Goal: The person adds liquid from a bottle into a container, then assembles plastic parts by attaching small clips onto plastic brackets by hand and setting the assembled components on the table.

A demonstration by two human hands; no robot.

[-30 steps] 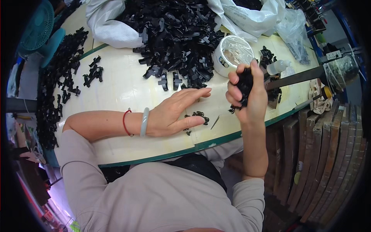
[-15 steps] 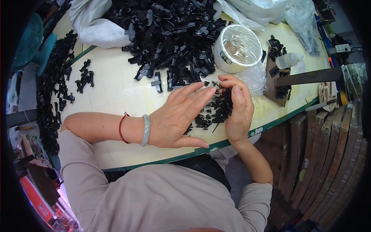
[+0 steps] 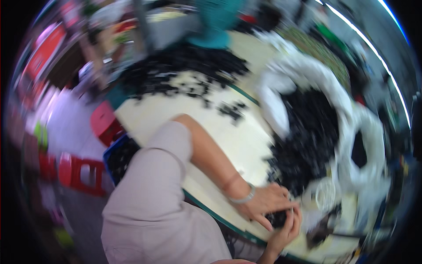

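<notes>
My left hand, a pale bangle and a dark red cord at its wrist, lies flat with fingers stretched and thumb apart. It hovers over or rests on a heap of small black parts; I cannot tell which. My right hand curves round the heap's other side, fingers apart, its fingertips close to those of my left hand. Neither hand visibly holds anything. Just beyond them lies a large pile of black plastic pieces, partly inside a white sack. Motion smears the whole picture.
A white tub stands right of the hands. More black pieces spread along the far left of the cream table, near a teal fan. Another white bag sits at right. Red stools stand on the floor.
My view has swung toward the left, so the hands now appear lower and further right. Both hands stay around the small parts, and their fingertips have come closer together.
</notes>
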